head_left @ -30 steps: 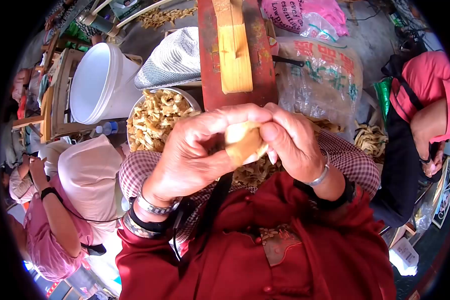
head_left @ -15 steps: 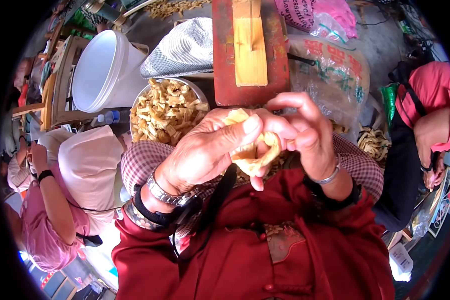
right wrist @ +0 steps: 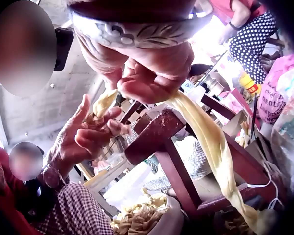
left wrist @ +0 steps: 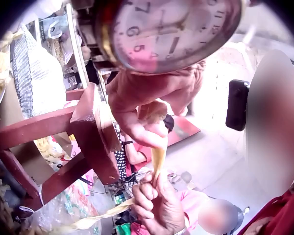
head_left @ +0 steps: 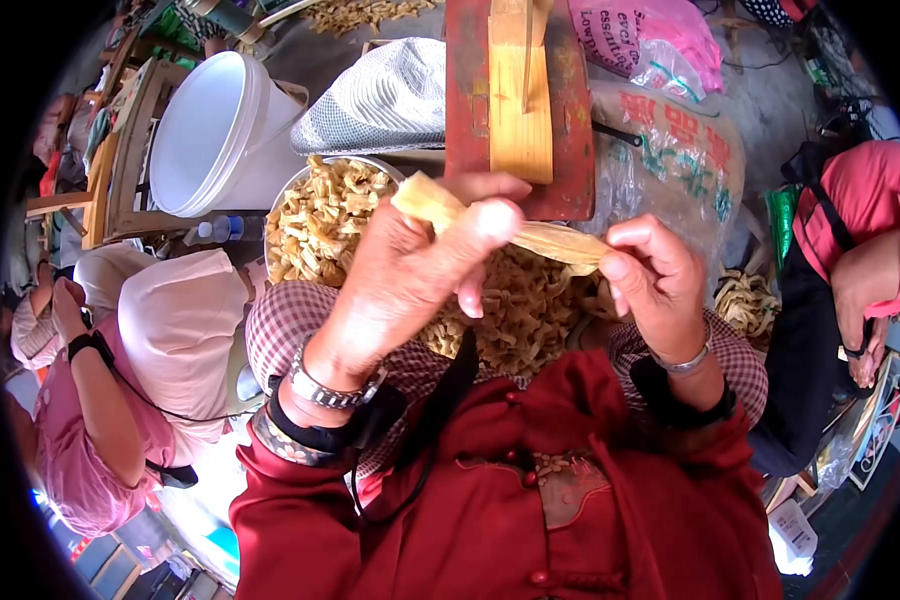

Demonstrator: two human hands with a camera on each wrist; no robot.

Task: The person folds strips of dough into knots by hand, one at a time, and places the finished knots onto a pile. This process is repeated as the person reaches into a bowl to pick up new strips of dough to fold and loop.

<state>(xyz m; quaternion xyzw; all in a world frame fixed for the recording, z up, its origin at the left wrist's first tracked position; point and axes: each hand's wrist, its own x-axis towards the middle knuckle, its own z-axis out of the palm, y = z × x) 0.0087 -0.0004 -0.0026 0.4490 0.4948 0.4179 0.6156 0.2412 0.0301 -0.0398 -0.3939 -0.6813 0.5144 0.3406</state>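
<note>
A long, soft, pale yellow dried strip (head_left: 560, 243) is stretched between my two hands. My left hand (head_left: 400, 280) holds it, with a folded end (head_left: 428, 200) sticking up past the thumb. At the other end my right hand (head_left: 660, 290) pinches the strip between thumb and fingertips. A loose tail (right wrist: 215, 156) hangs from the right hand in the right wrist view. Below the hands lies a heap of folded pieces (head_left: 525, 310) in the lap. A white tub (head_left: 388, 167) full of similar folded pieces (head_left: 320, 215) stands by my left knee.
Ahead is a red wooden bench (head_left: 570, 190) carrying a wooden board (head_left: 520, 150). A large white bucket (head_left: 205, 140), a mesh bag (head_left: 375, 100) and a plastic sack (head_left: 670, 150) surround it. People sit close on both sides, including one in pink (head_left: 100, 440) at left.
The strip was bunched between the two hands; now it is drawn out between them. My right hand has moved away to the right, and the head view has shifted slightly.
</note>
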